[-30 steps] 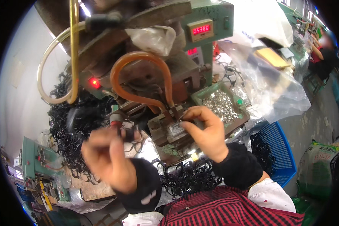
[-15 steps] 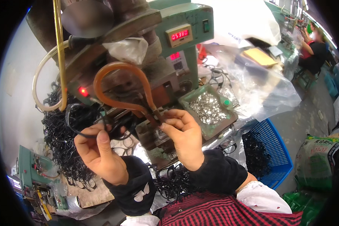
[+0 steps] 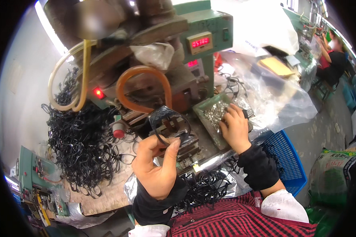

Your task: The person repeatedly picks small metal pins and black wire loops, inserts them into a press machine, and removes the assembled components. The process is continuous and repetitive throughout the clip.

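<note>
My left hand point(image 3: 158, 166) is closed, pinching a black plastic frame point(image 3: 153, 120) with a looped rim, like a glasses frame, between thumb and fingers. It is held up in front of the machine's work fixture point(image 3: 188, 152). My right hand point(image 3: 235, 128) rests over the green metal tray point(image 3: 203, 112), its fingers apart among small shiny metal parts point(image 3: 214, 113). Whether a fingertip touches a single part is too small to tell. Behind the frame, a thick orange tube point(image 3: 124, 79) loops out from the machine point(image 3: 207, 21).
A big heap of black frames point(image 3: 79, 138) covers the bench at left, beside a red button point(image 3: 118, 132). More black frames point(image 3: 203, 187) lie close to my body. A blue basket point(image 3: 288, 158) stands at right, below clear plastic sheeting point(image 3: 281, 94). Another person point(image 3: 334, 59) sits far right.
My right hand has left the fixture and moved right into the parts tray. My left hand has moved right, bringing the black frame up before the orange tube. The view has shifted slightly.
</note>
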A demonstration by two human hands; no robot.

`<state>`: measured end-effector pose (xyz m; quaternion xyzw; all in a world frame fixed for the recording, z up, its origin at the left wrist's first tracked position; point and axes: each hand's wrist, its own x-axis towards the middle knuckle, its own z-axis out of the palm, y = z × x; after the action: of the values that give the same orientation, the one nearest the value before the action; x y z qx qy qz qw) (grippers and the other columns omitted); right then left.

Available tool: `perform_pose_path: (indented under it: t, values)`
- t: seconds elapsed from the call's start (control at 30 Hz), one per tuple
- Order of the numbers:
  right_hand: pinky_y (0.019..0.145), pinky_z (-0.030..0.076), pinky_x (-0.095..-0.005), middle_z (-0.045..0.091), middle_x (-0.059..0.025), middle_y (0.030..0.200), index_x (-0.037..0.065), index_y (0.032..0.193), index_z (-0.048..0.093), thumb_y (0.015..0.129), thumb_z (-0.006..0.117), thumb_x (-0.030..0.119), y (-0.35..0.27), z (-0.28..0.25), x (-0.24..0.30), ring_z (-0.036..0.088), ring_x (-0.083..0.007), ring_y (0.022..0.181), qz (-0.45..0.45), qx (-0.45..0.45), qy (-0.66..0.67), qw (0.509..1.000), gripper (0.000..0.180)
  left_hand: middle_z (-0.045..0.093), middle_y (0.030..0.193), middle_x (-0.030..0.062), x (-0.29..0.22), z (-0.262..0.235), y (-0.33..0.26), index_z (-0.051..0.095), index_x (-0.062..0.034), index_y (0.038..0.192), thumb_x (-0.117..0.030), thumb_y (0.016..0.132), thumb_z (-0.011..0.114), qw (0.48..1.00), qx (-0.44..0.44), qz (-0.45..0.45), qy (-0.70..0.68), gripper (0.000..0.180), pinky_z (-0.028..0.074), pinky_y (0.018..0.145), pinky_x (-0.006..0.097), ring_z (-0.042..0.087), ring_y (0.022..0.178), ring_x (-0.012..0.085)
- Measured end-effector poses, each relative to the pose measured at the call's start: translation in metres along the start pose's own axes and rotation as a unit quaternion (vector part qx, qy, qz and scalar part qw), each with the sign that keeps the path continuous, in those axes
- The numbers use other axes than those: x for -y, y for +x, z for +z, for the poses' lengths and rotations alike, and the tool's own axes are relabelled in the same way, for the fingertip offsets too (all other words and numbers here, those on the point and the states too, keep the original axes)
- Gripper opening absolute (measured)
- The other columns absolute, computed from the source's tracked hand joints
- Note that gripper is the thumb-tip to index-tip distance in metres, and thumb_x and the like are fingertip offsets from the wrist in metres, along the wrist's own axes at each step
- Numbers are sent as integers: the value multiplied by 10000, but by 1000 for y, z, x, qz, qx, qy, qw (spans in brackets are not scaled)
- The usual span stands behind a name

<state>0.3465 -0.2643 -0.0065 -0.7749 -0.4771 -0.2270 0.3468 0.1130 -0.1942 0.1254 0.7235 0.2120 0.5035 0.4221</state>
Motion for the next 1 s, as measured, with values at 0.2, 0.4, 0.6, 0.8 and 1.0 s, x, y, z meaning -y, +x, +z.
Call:
perform_pose_path:
  t: [0.2, 0.4, 0.6, 0.8, 1.0]
  values:
    - [730, 464, -442, 619, -147, 847, 31, 854, 594, 801, 660, 88, 30, -13, 5, 579, -361, 842, 96, -57, 126, 986, 102, 693, 905, 87, 1, -4, 1, 601, 21, 1006, 30, 854, 711, 1000, -1, -21, -6, 188, 505, 749, 241, 652, 801, 118]
    - [690, 464, -448, 628, -147, 788, 47, 867, 622, 846, 620, 112, 23, 1, -4, 592, -356, 791, 116, -60, 128, 983, 69, 694, 910, 78, 2, 3, 3, 612, 24, 1001, 48, 837, 716, 1000, -6, -12, -29, 196, 500, 767, 238, 649, 811, 113]
    - [675, 482, -399, 666, -138, 792, 56, 883, 702, 853, 666, 163, 17, 4, 0, 629, -328, 753, 170, -34, 159, 972, 117, 697, 909, 73, 7, 2, 2, 652, 18, 1016, 38, 804, 745, 1000, -16, 27, -2, 233, 498, 772, 251, 653, 803, 136]
    - [669, 463, -256, 655, -34, 771, 16, 904, 670, 863, 694, 89, 5, -5, 5, 595, -118, 718, 247, -18, 322, 914, 87, 679, 929, 115, -1, -12, -4, 617, -6, 1026, -3, 843, 703, 989, -7, 98, 109, 202, 496, 782, 268, 640, 791, 166]
    - [690, 444, -200, 636, 15, 811, -1, 962, 649, 887, 673, 35, -2, -2, 11, 558, -44, 755, 256, -11, 424, 868, 87, 596, 937, 112, -75, -101, 24, 515, -55, 979, -157, 951, 569, 678, -147, 488, 529, 119, 501, 705, 316, 575, 725, 187]
